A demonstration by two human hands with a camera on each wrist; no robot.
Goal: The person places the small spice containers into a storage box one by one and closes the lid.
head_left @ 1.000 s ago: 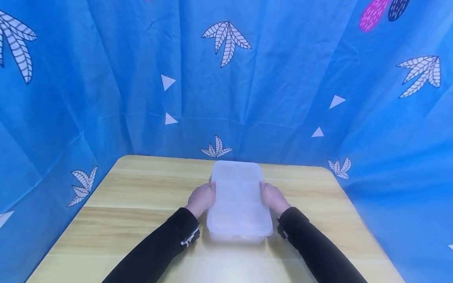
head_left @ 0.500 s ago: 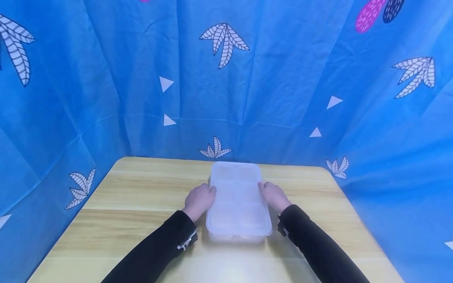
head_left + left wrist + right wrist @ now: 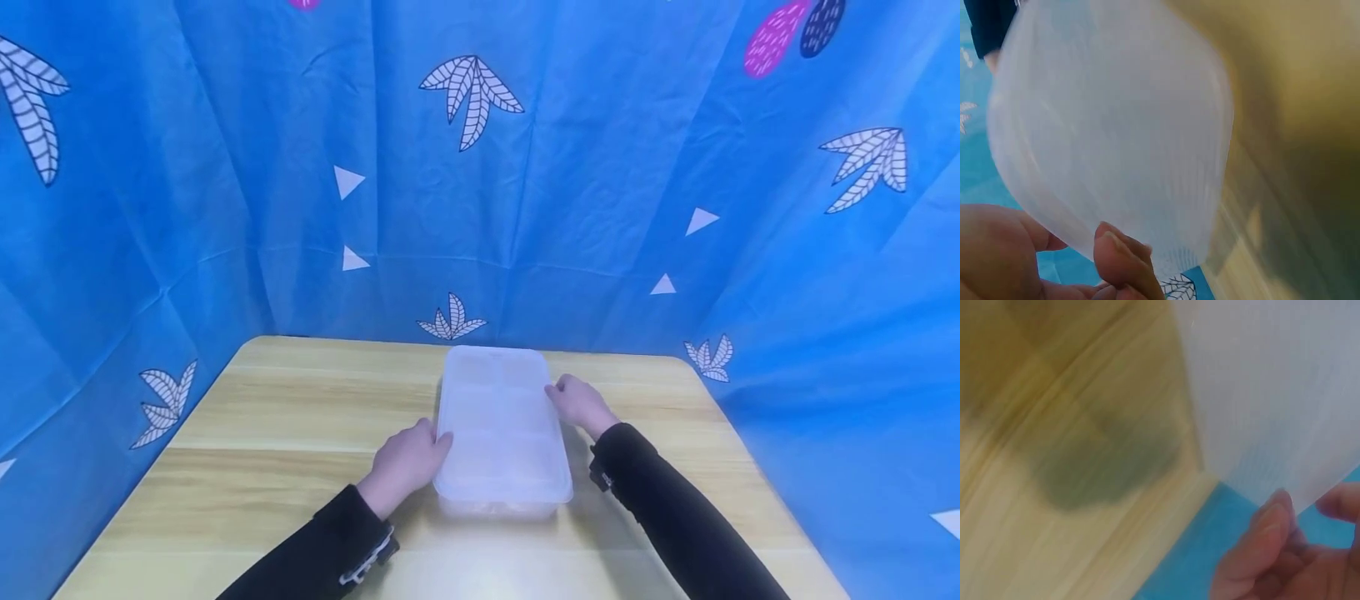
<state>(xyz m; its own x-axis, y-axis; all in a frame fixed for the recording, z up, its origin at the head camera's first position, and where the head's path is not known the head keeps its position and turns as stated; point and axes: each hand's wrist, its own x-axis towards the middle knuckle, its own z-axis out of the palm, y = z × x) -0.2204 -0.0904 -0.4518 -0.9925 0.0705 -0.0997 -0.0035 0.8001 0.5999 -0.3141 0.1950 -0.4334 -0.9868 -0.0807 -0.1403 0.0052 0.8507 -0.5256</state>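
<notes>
A clear plastic food container [image 3: 498,508] with a frosted, compartment-marked lid [image 3: 502,425] sits lengthwise on the wooden table. My left hand [image 3: 408,462] is at its left side near the front corner, thumb along the lid's rim. In the left wrist view, the curled fingers [image 3: 1122,256] press the side wall, with the thumb [image 3: 1041,237] at the rim. On the far right side, my right hand [image 3: 581,404] grips the edge. The right wrist view shows its fingertips [image 3: 1275,515] against the container's wall and the thumb [image 3: 1338,500] across the rim.
The light wood table [image 3: 300,417] extends on both sides of the container. A blue curtain [image 3: 570,208] with white leaf prints hangs close behind the table and along both sides. Black sleeves [image 3: 667,500] with wrist-worn devices cover both forearms.
My left hand has slid along the container's left side toward me, from mid-length to near the front corner. The right hand stays on the right edge. The view has shifted slightly.
</notes>
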